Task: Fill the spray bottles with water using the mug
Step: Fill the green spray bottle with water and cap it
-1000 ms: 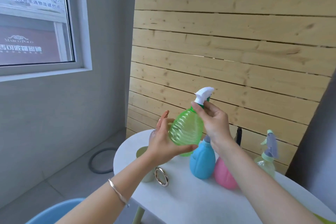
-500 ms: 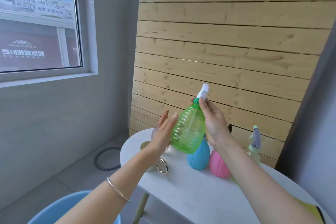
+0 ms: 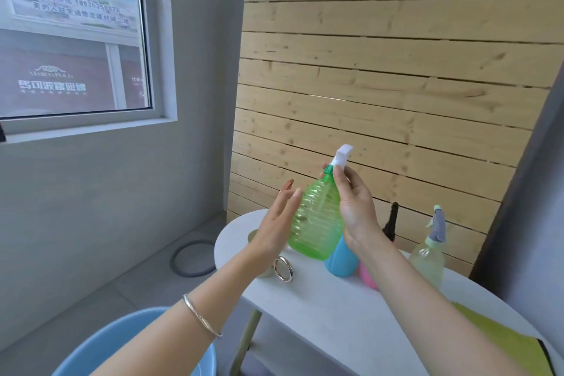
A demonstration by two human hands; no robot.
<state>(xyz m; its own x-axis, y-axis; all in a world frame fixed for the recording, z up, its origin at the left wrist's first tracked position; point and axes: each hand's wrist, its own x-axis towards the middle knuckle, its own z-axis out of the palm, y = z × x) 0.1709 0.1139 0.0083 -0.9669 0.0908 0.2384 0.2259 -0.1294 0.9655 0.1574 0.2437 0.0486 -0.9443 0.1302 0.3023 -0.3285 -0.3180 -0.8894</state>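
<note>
The right hand (image 3: pixel 355 207) is holding the green spray bottle (image 3: pixel 317 223) in the air above the white tabletop (image 3: pixel 305 308). Its thumb and fingers are curling round the neck just under the white spray head (image 3: pixel 343 156). The bottle is leaning slightly, with its head toward the wooden slat panel (image 3: pixel 381 85). The left hand (image 3: pixel 276 223) is lying open alongside the bottle's ribbed body, fingers straight and gripping nothing; whether the palm is touching the plastic cannot be told. A silver bracelet (image 3: pixel 201 319) is sitting on the left wrist.

Below that hand the mug (image 3: pixel 264 273) is standing near the tabletop's left edge, its round metal handle (image 3: pixel 283 268) facing the camera. 3 more sprayers are standing behind the right forearm: a blue bottle (image 3: pixel 340 259), a pink bottle (image 3: pixel 367 276) just beside it, and a pale green bottle (image 3: pixel 427 259) farther right. A dark bottle (image 3: pixel 390 223) is standing behind them. A blue basin (image 3: pixel 137 342) is showing under the left forearm.
</note>
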